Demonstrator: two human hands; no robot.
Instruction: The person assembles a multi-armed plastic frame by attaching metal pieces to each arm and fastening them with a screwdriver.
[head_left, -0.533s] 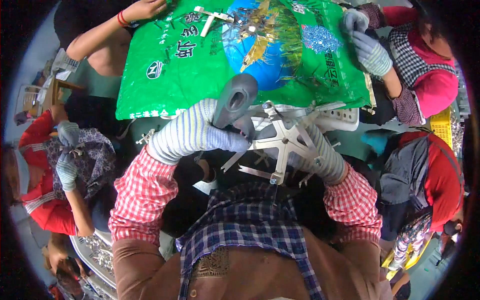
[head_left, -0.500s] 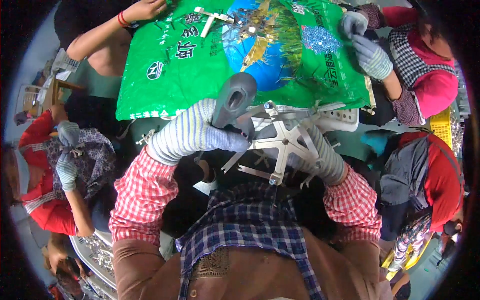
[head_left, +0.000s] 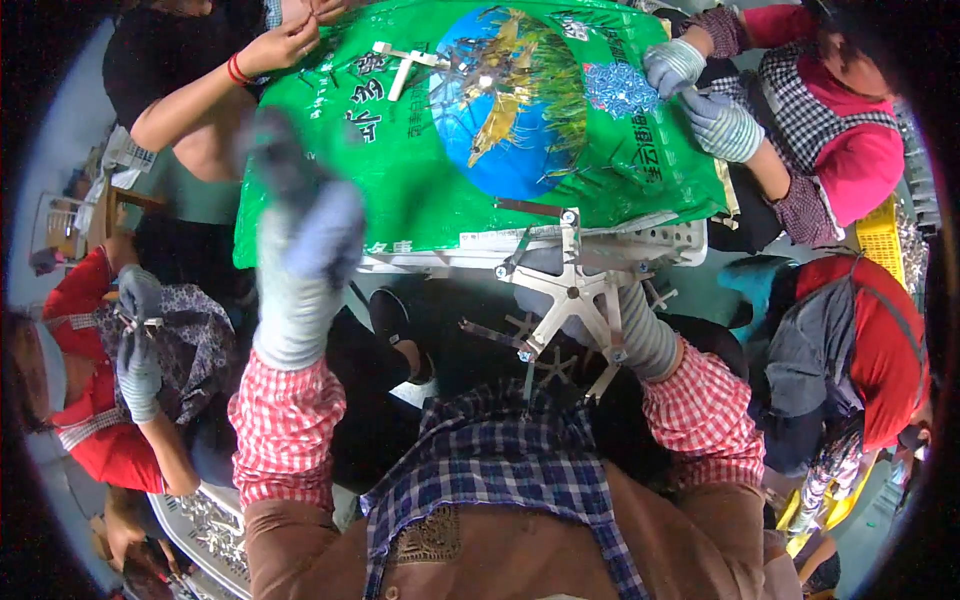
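Observation:
My left hand (head_left: 300,270), in a striped glove, is closed around a dark grey power screwdriver (head_left: 280,160), lifted over the left edge of the green sack; both are smeared by motion. My right hand (head_left: 648,330), also gloved, grips a silver star-shaped metal bracket (head_left: 573,292) from behind, in front of my apron. Screws sit at the tips of its arms, and narrow metal strips stick out from several of them. The bracket hides most of the right fingers. More metal star shapes (head_left: 556,368) show dimly below it.
The green sack (head_left: 330,200) lies over a white plastic basket (head_left: 690,240). On it are a heap of small blue screws (head_left: 620,90), thin dark pieces and a T-shaped metal part (head_left: 402,72). Co-workers sit on both sides. A tray of metal parts (head_left: 215,530) stands lower left.
My left hand and the screwdriver have swung away from the bracket, to the left. The bracket has turned in my right hand, which stays nearly in place.

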